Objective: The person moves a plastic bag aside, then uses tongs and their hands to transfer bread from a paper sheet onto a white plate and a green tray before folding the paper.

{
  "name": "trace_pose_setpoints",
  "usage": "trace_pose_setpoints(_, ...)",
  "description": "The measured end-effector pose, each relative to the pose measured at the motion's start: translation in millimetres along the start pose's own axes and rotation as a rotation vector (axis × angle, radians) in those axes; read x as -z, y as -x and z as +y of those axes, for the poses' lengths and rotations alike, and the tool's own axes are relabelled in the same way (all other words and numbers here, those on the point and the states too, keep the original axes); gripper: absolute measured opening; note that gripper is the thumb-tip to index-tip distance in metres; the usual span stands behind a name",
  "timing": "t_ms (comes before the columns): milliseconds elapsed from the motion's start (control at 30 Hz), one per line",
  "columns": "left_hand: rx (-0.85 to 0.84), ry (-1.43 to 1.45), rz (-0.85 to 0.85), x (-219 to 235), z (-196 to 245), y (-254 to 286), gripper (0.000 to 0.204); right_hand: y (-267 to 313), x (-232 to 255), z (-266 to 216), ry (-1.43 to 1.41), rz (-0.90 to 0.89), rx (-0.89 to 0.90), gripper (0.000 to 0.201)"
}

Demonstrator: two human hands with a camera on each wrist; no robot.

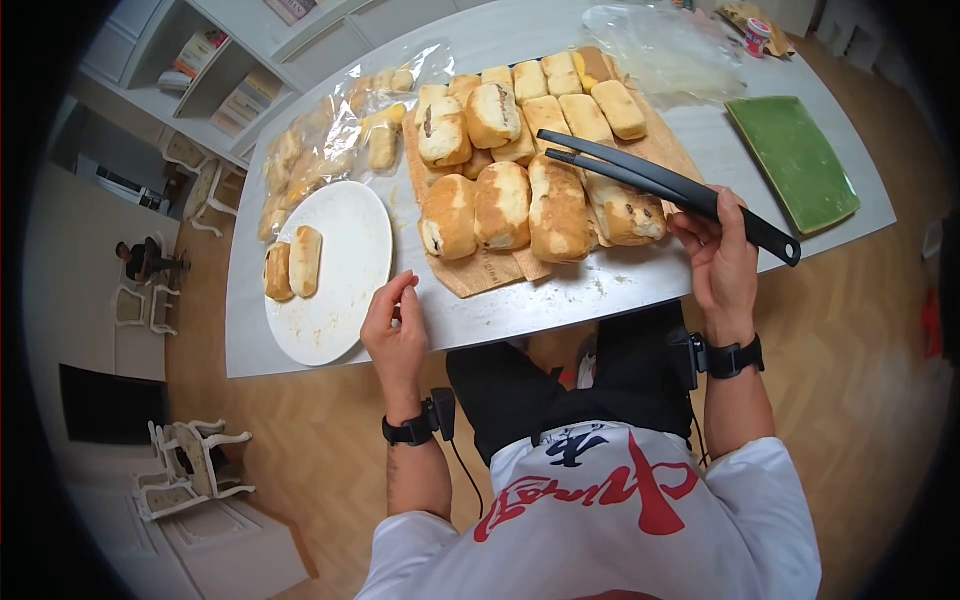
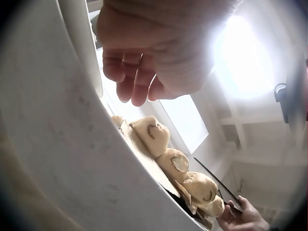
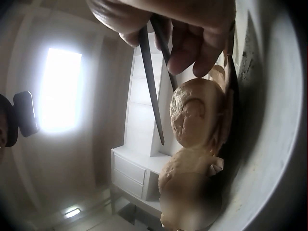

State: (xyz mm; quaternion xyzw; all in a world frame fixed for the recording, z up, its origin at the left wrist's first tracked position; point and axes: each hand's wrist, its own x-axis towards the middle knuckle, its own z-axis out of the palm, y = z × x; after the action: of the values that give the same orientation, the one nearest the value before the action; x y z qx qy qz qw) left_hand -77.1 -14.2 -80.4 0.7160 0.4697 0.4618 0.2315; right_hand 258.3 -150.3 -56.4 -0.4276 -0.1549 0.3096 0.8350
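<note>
My right hand [image 1: 722, 262] grips a pair of long black tongs [image 1: 690, 196] near the hinged end. Their two arms stand slightly apart, slanting over the front right bread roll [image 1: 622, 212], which has dark filling at its end. In the right wrist view the tongs [image 3: 153, 94] point past that roll [image 3: 197, 113], with nothing between the arms. My left hand [image 1: 394, 325] hovers by the table's front edge, fingers loosely curled and holding nothing. Beside it is a white oval plate [image 1: 345, 250] bearing two small rolls [image 1: 306, 262].
Several rolls are stacked on brown paper [image 1: 490, 280]. Clear bags of rolls [image 1: 320, 140] lie at the back left. To the right are a green rectangular tray [image 1: 795, 165], an empty plastic bag [image 1: 660, 50] and a small red-and-white cup [image 1: 757, 38]. Crumbs dot the front edge.
</note>
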Motion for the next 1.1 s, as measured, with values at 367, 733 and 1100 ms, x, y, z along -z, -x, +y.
trace_pose_setpoints(367, 0.039, 0.113, 0.038, -11.8, -15.7, 14.5, 0.018, -94.7, -24.7, -25.3, 0.185, -0.1, -0.104, 0.043)
trace_pose_setpoints(733, -0.051, 0.001, 0.012, -12.1, -13.0, 14.4, 0.018, -126.2, -41.5, -5.7, 0.21, -0.168, -0.201, 0.048)
trace_pose_setpoints(1100, -0.052, -0.031, 0.037, -14.5, -8.0, 13.9, 0.017, -134.4, -51.8, 3.0, 0.198, -0.187, -0.218, 0.043)
